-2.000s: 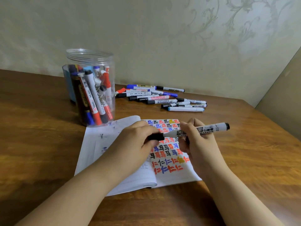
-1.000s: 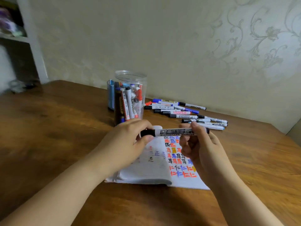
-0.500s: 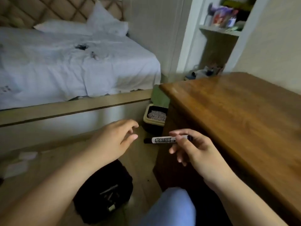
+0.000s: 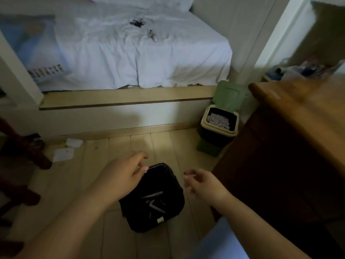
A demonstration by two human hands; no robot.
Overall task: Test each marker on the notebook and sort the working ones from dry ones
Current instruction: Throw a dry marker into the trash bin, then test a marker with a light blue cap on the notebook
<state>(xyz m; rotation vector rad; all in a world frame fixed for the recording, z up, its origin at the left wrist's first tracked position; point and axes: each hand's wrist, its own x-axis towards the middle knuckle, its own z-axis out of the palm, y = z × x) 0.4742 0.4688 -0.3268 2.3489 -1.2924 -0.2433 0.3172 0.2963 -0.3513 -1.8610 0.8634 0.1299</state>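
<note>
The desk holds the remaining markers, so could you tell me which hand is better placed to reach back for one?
Probably the right hand: it hangs open, nearer the desk.

We look down on a pale plank floor (image 4: 115,230) in dim light. A bed (image 4: 130,53) with rumpled white sheets runs along its far side. The wooden table (image 4: 308,113) stands at right, a green bin (image 4: 218,131) near its corner.

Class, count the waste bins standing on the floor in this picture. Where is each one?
2. A black bag-lined bin sits below the hands; a green bin with a beige rim stands beside the wooden desk. Others may be hidden.
</note>
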